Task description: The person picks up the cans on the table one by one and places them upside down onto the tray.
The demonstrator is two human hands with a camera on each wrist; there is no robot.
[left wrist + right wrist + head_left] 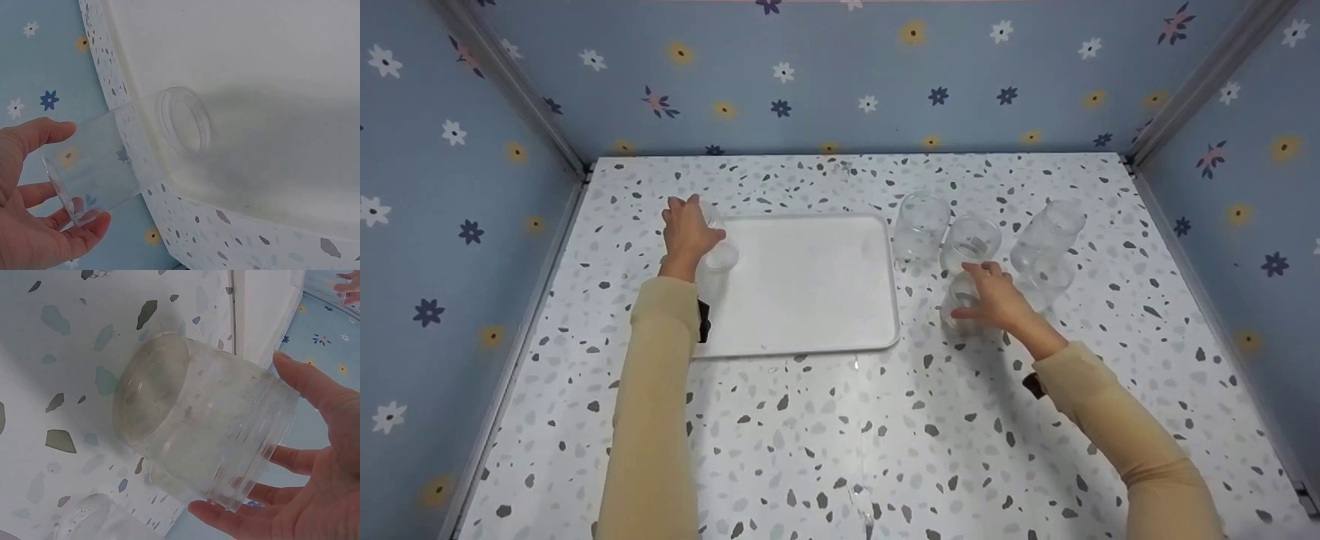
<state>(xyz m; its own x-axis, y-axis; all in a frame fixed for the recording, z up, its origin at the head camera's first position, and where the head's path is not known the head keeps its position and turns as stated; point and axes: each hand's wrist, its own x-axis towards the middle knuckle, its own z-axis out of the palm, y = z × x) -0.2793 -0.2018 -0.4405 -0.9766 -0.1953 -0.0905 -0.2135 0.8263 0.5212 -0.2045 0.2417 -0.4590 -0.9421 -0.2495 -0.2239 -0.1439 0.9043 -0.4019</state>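
Note:
At the tray's left side, my left hand [688, 229] holds a clear plastic jar [121, 160] by its flat end. In the left wrist view the thumb lies along one side and the fingertips along the other. The jar is tilted, its ringed mouth over the white tray [802, 285]. My right hand [996, 298] is right of the tray, with thumb and fingers around the ridged rim of another clear jar [208, 416]. That jar's rounded bottom points toward the table. Some right fingers show through its wall.
Several more clear jars are grouped near my right hand, among them a tall jar [921, 225], one beside it [971, 240], and a tilted jar [1048, 229]. The speckled table [825, 435] is bordered by a flower-patterned back wall [840, 75] and side walls.

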